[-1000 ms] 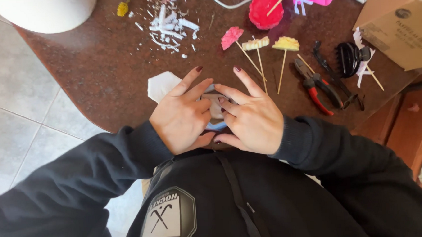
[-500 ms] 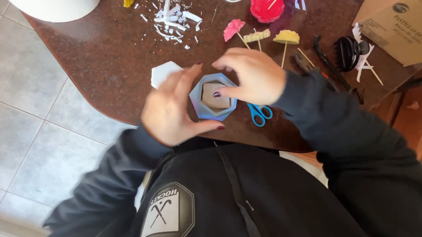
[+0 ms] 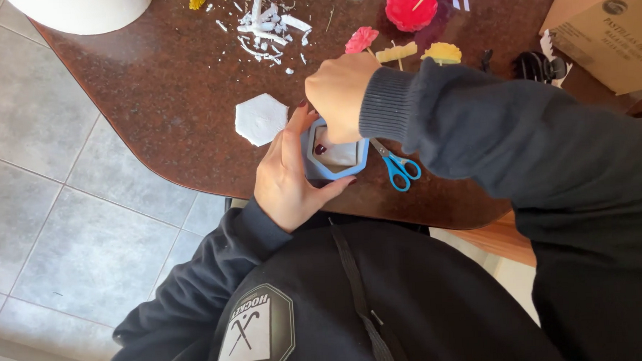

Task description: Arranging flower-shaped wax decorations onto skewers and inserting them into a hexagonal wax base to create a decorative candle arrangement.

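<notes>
My left hand wraps around the left side of a blue hexagonal mould near the table's front edge, gripping it. My right hand comes down from above with its fingers pressed into the pale filling inside the mould. A white hexagonal piece lies flat just left of the mould. Small blue-handled scissors rest directly right of it.
The dark brown stone table has a rounded front-left corner over a grey tiled floor. White crumbs lie farther back. Pink and yellow flowers on sticks, a red round object and a cardboard box sit beyond.
My hands went from lying flat and covering the mould to holding it. My left hand moved to its left side and my right hand rose above it, fingers pushing inside. The view shifted.
</notes>
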